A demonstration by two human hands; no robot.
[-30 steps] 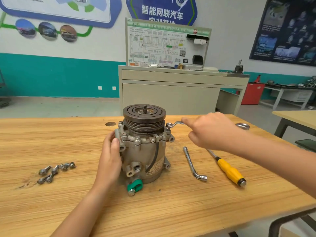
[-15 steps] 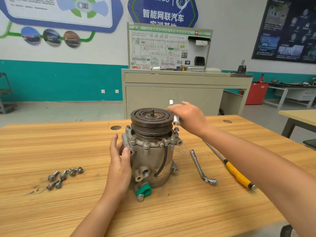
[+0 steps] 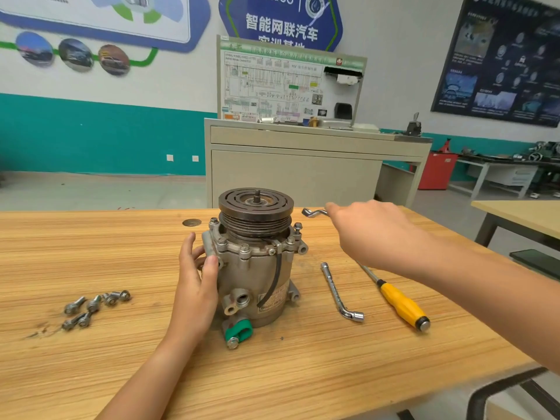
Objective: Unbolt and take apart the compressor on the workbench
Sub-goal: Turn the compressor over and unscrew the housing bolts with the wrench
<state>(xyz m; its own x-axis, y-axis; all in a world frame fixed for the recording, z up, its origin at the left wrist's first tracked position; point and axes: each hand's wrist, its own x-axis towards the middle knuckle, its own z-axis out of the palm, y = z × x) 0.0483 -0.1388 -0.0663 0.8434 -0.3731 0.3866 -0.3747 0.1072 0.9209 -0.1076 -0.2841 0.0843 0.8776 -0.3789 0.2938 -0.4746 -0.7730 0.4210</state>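
- Head view, the surface: we look down on a pale wooden workbench (image 3: 121, 374) with a streaky grain and a small round plug (image 3: 191, 222) set in its far part
- The room: behind the bench stands a beige cabinet (image 3: 291, 174) carrying a wiring-diagram board (image 3: 288, 86); the wall is white above a teal band, with a dark poster (image 3: 500, 62) at the right, a red cabinet (image 3: 438, 171) below it and a second table (image 3: 521, 216) at the right edge
- Loose bolts (image 3: 94, 307) lie in a small cluster on the bench, well left of the compressor
- An L-shaped socket wrench (image 3: 339, 292) and a yellow-handled screwdriver (image 3: 400, 304) lie side by side on the bench, to the right of the compressor
- The compressor (image 3: 251, 277) stands upright near the middle of the bench, its dark grooved pulley (image 3: 256, 204) on top and a green clip (image 3: 241, 330) at its foot
- Our left hand (image 3: 197, 286) rests flat against the compressor's left side, fingers straight and pointing up, thumb on the housing
- Our right hand (image 3: 372, 234) hangs above the bench, just right of the pulley, and grips a ring wrench (image 3: 313, 212); only the ring end shows beyond the fingers
- That ring end seems to sit clear of the raised bolt (image 3: 298, 227) on the flange below it, though the angle makes this hard to judge
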